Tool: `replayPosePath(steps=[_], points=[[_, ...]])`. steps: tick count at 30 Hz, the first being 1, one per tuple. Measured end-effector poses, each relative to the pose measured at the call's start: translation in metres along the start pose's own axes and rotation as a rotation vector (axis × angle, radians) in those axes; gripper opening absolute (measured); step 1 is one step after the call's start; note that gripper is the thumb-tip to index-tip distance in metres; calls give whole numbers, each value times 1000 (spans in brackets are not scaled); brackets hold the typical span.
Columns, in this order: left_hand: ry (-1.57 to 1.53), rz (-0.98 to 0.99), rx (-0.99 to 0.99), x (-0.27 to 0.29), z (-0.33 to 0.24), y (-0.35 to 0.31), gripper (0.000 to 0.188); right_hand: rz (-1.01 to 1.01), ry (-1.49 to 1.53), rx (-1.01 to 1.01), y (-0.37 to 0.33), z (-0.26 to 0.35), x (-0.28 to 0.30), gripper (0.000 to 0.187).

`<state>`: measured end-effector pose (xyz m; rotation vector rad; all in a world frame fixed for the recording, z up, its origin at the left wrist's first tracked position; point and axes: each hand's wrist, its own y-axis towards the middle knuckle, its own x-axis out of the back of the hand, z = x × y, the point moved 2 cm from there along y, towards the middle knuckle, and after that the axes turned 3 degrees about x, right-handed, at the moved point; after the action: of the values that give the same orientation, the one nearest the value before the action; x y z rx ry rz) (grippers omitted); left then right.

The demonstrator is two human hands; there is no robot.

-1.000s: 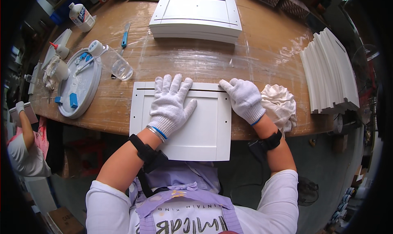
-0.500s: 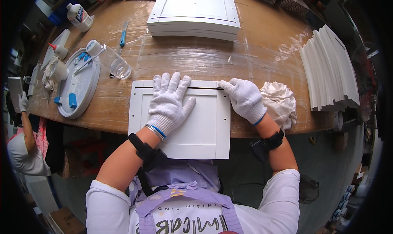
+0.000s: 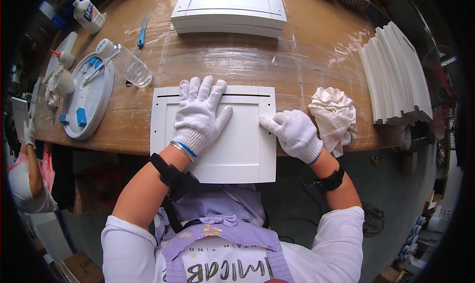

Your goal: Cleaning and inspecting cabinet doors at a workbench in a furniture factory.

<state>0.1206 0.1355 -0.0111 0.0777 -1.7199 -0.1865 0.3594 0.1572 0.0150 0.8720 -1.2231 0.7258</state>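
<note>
A white framed panel [image 3: 232, 134] with a dark slot near its far edge and small holes in its sides lies in front of me, its near end past the table edge. My left hand [image 3: 198, 114], in a white knit glove, rests flat on the panel's left half with fingers spread. My right hand [image 3: 294, 132], gloved too, is at the panel's right side. Its index fingertip touches the right frame strip near the inner edge, while the other fingers are curled in; whatever they may hold is hidden. A crumpled white cloth [image 3: 334, 114] lies right of it.
A stack of white panels [image 3: 227, 23] stands at the back, more white boards [image 3: 396, 80] at right. Left are a round tray [image 3: 106, 102] with blue blocks, a clear cup [image 3: 138, 74], a blue-handled scraper [image 3: 142, 35] and a white bottle [image 3: 89, 15]. Another person [image 3: 32, 179] works far left.
My right hand has moved from the panel's far right corner nearer to me along its right side. My left hand stays spread on the panel. The whole view has shifted slightly.
</note>
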Motion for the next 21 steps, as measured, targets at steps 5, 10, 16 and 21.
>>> replayPosePath(steps=[5,10,16,21], points=[[-10,-76,-23,2,-2,0,60,29,43,-80,2,-5,-2,35],[-27,-84,-19,-1,-1,-2,60,-113,-81,-111,10,-9,-9,32],[-6,-48,-13,3,-5,-2,61,52,95,-33,0,-3,-5,31],[-9,-81,-19,-1,0,-1,60,-67,-29,-47,5,7,-1,31]])
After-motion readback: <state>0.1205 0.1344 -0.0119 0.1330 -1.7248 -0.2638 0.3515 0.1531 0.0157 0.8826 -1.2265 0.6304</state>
